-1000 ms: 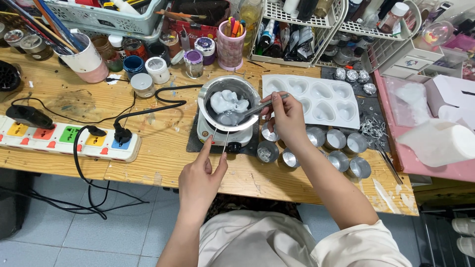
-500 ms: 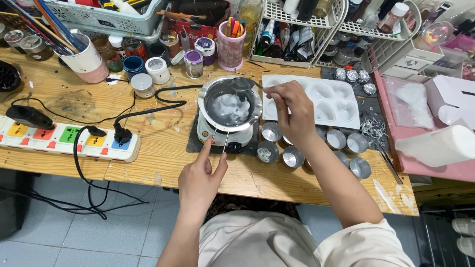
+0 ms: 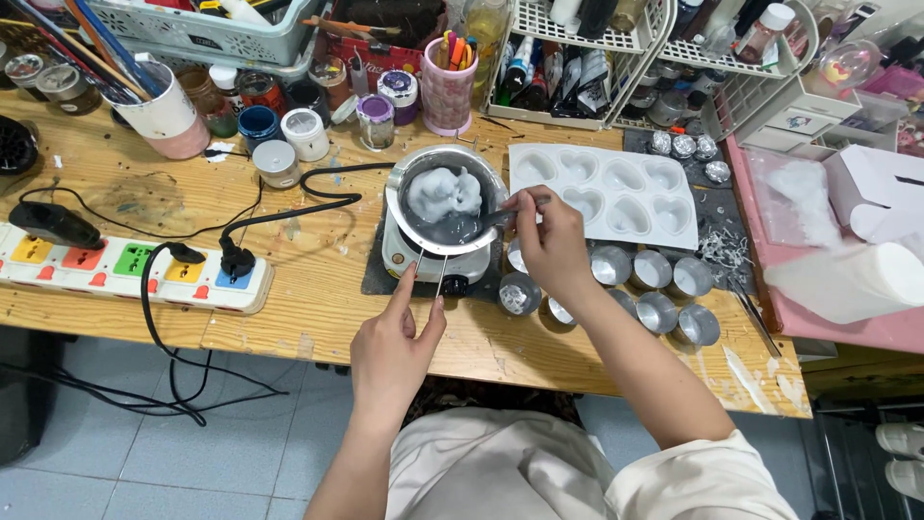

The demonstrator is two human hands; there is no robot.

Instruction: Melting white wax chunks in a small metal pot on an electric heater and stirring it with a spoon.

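Observation:
A small metal pot (image 3: pixel 412 178) sits on a white hot plate (image 3: pixel 409 258) at the middle of the wooden table (image 3: pixel 289 289). White wax lumps (image 3: pixel 443 193) float in grey melted liquid inside it. My right hand (image 3: pixel 551 241) grips a metal spoon (image 3: pixel 489 219) whose bowl dips into the pot's right side. My left hand (image 3: pixel 392 351) pinches the pot's thin wire handle (image 3: pixel 430 273) at the front. A white heart-shaped mould tray (image 3: pixel 616 193) lies right of the pot. Several small metal cups (image 3: pixel 654 279) stand in front of the tray, partly hidden by my right arm.
A coloured power strip (image 3: pixel 135 265) with black plugs and cables lies at left. Paint jars (image 3: pixel 289 130), a brush cup (image 3: pixel 168 120) and a pink pen cup (image 3: pixel 449 91) line the back. White wire racks (image 3: pixel 597 58) stand behind the mould tray. A pink tray (image 3: pixel 828 241) with white items sits at right.
The spoon went from the pot's right side to its far rim, then back down into the right side. The wax lumps shifted toward the back. My left hand stayed on the handle.

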